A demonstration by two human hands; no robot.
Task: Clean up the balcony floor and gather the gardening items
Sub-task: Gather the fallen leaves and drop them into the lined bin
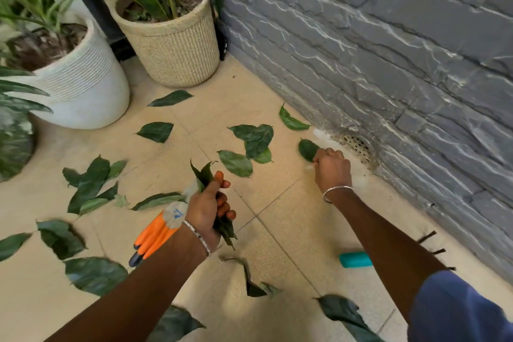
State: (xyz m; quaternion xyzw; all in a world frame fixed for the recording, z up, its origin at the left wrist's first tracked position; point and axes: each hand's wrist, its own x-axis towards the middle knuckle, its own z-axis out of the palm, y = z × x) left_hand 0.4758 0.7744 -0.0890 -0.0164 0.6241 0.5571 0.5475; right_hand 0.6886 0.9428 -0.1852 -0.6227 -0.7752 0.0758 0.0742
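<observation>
Green fallen leaves [236, 163] lie scattered on beige tiled floor [277, 189]. Left hand [206, 208] grip closed round a leaf bunch [204, 175]; right hand [331, 166] grip pinches one dark leaf [307, 149] beside the wall drain [358, 146]. Orange-grey glove [155, 233] shows beside left wrist.

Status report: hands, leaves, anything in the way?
Left hand grips leaf bunch. Right hand pinches single leaf by drain. Scattered leaves on floor; nothing blocking.

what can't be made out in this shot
Head view:
Teal thing: mostly behind the right forearm, unidentifiable.
Right hand: fingertips hidden by its back; grip on the leaf unclear.
Glove: partly behind the left hand.
Bottom leaf: blurred, cut by the edge.
</observation>
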